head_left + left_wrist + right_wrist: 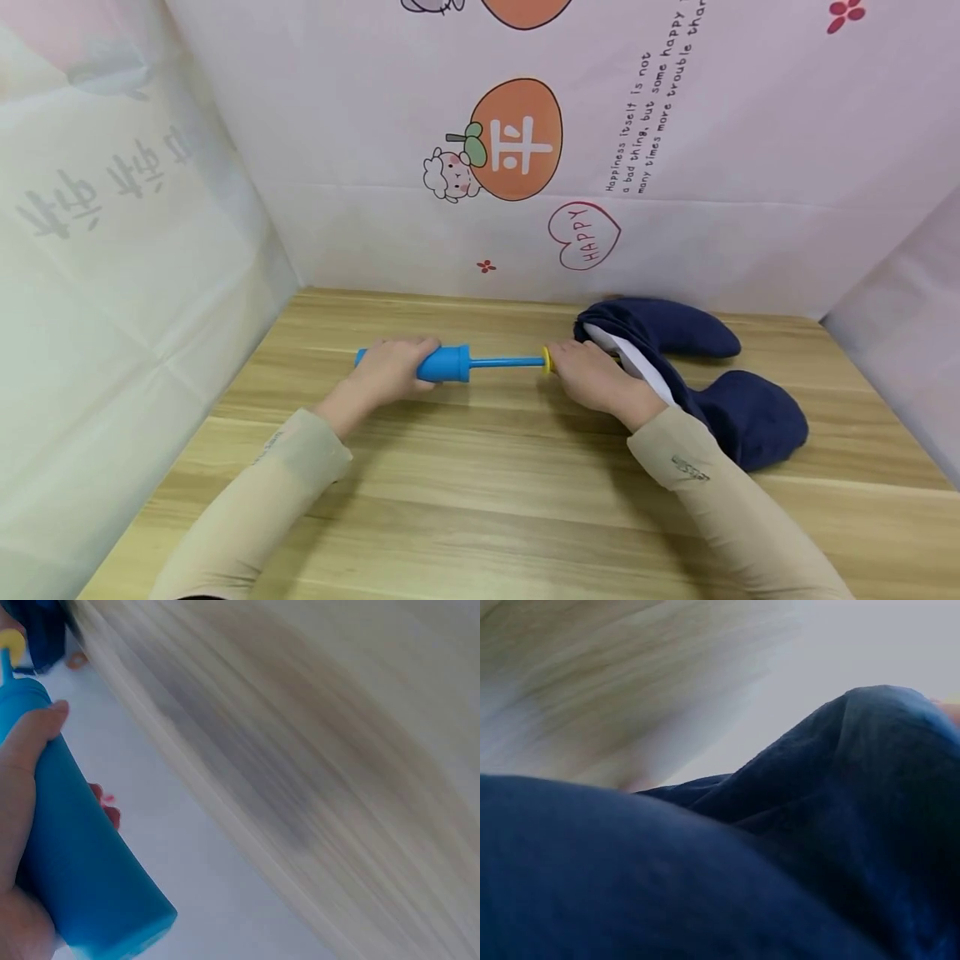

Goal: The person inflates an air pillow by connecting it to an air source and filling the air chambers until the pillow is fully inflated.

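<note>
In the head view my left hand (393, 367) grips the blue barrel of a hand pump (446, 364), thumb along it; the left wrist view shows the same blue barrel (90, 847) in the hand. A thin blue rod (506, 362) runs from the barrel to a yellow flange (547, 360). My right hand (592, 375) holds the pump's yellow end. Beside that hand lies a navy U-shaped neck pillow (757, 417), its cover parted to show white lining (637, 362). Whether the pump's tip meets the pillow is hidden. Navy fabric (667, 877) fills much of the right wrist view.
Everything rests on a wood-grain table (465, 492). A printed white backdrop (360, 167) rises behind its far edge, and white sheets (127, 275) stand at the left and right sides. The pillow lies at the back right.
</note>
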{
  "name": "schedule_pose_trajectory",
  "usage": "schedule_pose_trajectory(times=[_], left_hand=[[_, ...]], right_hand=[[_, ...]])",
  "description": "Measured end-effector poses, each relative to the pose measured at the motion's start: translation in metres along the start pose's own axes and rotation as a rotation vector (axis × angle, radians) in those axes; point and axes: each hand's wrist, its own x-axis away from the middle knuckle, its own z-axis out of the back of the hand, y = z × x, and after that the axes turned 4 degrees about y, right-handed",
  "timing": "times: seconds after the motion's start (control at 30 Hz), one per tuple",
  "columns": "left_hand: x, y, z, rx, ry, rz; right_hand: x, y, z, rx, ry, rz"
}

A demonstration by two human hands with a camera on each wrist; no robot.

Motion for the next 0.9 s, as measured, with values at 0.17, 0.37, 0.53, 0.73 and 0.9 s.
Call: schedule_pose_trajectory(times=[0.17,0.37,0.53,0.73,0.9], left_hand=[[0.008,-0.014,0.002,-0.011,0.030,-0.016],[0.007,-0.010,0.002,-0.058,0.049,-0.050],[-0.001,0.005,0.002,-0.101,0.065,-0.057],[-0.013,0.023,0.000,-0.160,0.025,-0.050],[-0.020,0.038,-0.003,-0.187,-0.014,-0.077]], right_hand=[[0.006,0.006,-0.002,-0.012,0.024,0.001],[0.007,0.001,-0.006,0.017,0.036,0.020],[0.000,-0.009,-0.007,0.060,0.041,-0.001],[-0.008,-0.020,-0.010,0.065,0.030,-0.010],[-0.015,-0.031,-0.014,0.061,0.000,-0.012]])
